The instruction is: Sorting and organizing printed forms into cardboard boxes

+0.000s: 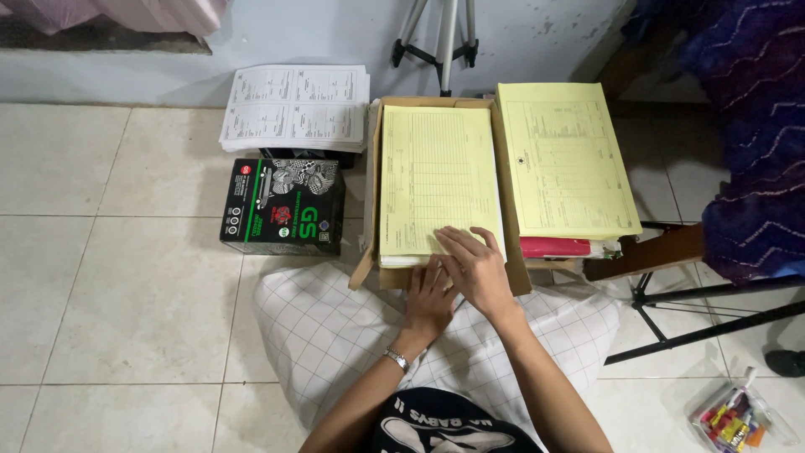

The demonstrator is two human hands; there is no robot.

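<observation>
Right hand point(474, 267) flat and open, fingers spread on the lower right corner of the yellow form sheet point(432, 172), pressing rather than gripping. Left hand point(430, 295) tucked just beneath and partly under it, fingers loosely extended against the near edge of the paper stack; whether anything is pinched there cannot be told. Silver wristwatch point(397, 360) on the left wrist.

Yellow form sheet lying on top of a stack of paper filling an open cardboard box point(373, 189), flaps point(362, 270) folded outward. Just right of the box, a yellow folder point(566, 159) resting on a red folder point(553, 247). To the left, a black carton with green stripes point(283, 205) on the tiled floor, and behind it a stack of white printed forms point(295, 106). At the lower right corner, a clear plastic bag of coloured markers point(732, 419). Tripod legs point(440, 38) against the wall behind the box.
</observation>
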